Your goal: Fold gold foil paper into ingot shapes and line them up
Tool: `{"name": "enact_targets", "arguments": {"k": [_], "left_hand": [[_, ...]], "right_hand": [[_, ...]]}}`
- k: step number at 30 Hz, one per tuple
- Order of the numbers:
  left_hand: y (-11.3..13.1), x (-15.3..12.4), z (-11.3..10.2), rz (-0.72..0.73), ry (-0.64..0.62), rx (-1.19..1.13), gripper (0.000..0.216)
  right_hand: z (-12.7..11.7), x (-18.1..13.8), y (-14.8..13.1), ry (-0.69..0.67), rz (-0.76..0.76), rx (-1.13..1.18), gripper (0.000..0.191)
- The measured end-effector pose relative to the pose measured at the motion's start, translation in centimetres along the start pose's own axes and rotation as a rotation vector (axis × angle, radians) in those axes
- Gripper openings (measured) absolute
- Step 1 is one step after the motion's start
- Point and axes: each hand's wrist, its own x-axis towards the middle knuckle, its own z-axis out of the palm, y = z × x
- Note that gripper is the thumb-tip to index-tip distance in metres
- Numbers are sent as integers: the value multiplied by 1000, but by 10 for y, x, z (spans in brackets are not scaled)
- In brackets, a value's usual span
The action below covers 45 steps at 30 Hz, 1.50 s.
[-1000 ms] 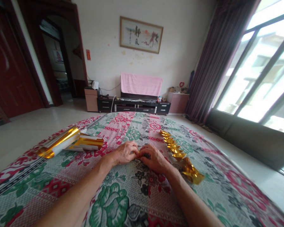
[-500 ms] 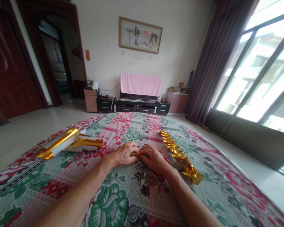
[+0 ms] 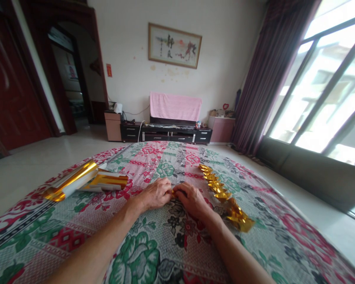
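Observation:
My left hand (image 3: 155, 194) and my right hand (image 3: 193, 200) meet at the middle of a table covered with a flowered cloth (image 3: 142, 252). Both have their fingers curled and pinched together on a small piece of gold foil paper (image 3: 174, 193), most of it hidden between the fingertips. To the right of my right hand runs a row of several folded gold foil pieces (image 3: 217, 185), ending in a larger crumpled gold piece (image 3: 239, 218). At the left lies a stack of gold foil sheets (image 3: 82, 183), well away from both hands.
Beyond the table are a tiled floor (image 3: 41, 161), a low dark TV cabinet (image 3: 165, 133) with a pink cloth over the screen, a framed picture on the wall, a dark doorway at the left and a big window with dark curtains at the right.
Both hands stay pinched together on the gold piece; the fingers shift only slightly. The view has tilted up a little.

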Motion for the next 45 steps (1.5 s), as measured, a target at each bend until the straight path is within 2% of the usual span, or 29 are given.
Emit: {"name": "enact_targets", "arguments": {"k": [11, 25, 45], "left_hand": [[6, -2, -11, 4, -52, -62, 9], [5, 3, -6, 32, -21, 9, 17], [11, 6, 16, -222, 138, 148, 18]], "right_hand": [[5, -1, 1, 17, 18, -34, 17], [8, 0, 7, 16, 16, -46, 17], [7, 1, 6, 46, 48, 34, 27]]}}
